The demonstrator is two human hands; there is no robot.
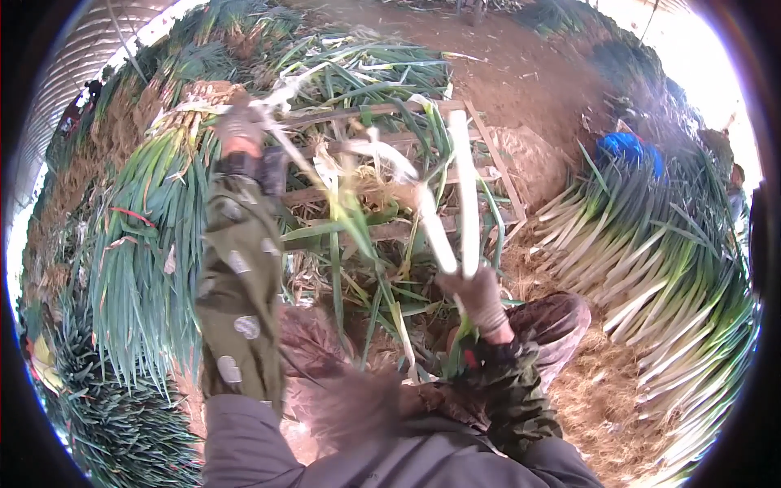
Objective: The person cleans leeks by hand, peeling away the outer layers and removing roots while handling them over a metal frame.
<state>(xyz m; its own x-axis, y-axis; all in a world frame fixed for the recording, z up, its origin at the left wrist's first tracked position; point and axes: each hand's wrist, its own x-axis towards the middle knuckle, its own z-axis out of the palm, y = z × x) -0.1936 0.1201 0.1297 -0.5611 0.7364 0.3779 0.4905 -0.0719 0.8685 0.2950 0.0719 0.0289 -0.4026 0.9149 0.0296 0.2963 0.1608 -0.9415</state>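
My right hand (pixel 474 294), gloved, is closed around two green onions (pixel 464 187); their white stalks point up and away from me. My left hand (pixel 241 124), also gloved, is stretched out to the far left beside the root ends of a heap of unpeeled green onions (pixel 150 211). Motion blurs its fingers, and a pale blurred strip (pixel 297 159) trails from near it toward the middle. In front of my knees, a wooden slatted frame (pixel 378 140) lies under stripped leaves (pixel 390 276) and peelings.
On the right, a long row of white-stalked green onions (pixel 643 268) lies on the ground, with a blue bundle (pixel 630 152) at its far end. More green leaves (pixel 114 431) fill the near left. Bare brown soil (pixel 529 73) stretches behind the frame. Someone is partly visible at the far right edge.
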